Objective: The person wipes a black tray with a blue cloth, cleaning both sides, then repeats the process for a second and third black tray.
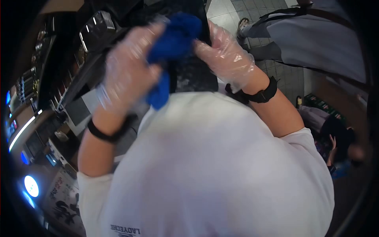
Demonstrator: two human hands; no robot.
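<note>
1. A person in a white T-shirt [213, 166] looks down over their own chest, with both hands raised in front of it. Each hand wears a thin, clear disposable glove, likely to keep skin off the wet or dirty work.
2. The left hand [128, 73] has its grip closed around a bunched blue cloth [171, 47], fingers wrapped over the upper part, so the cloth hangs in a tail below the palm.
3. The right hand [227, 55] pinches the cloth's far right edge with its fingertips, grip partly closed; the two hands seem to be gathering or wringing it.
4. The cloth is held in the air, just above the shirt and in front of a dark speckled counter [193, 77].
5. Black bands circle both wrists.
6. To the far right, another person's trouser leg and shoe [242, 23] stand on a tiled floor [225, 12], well apart from the hands.
</note>
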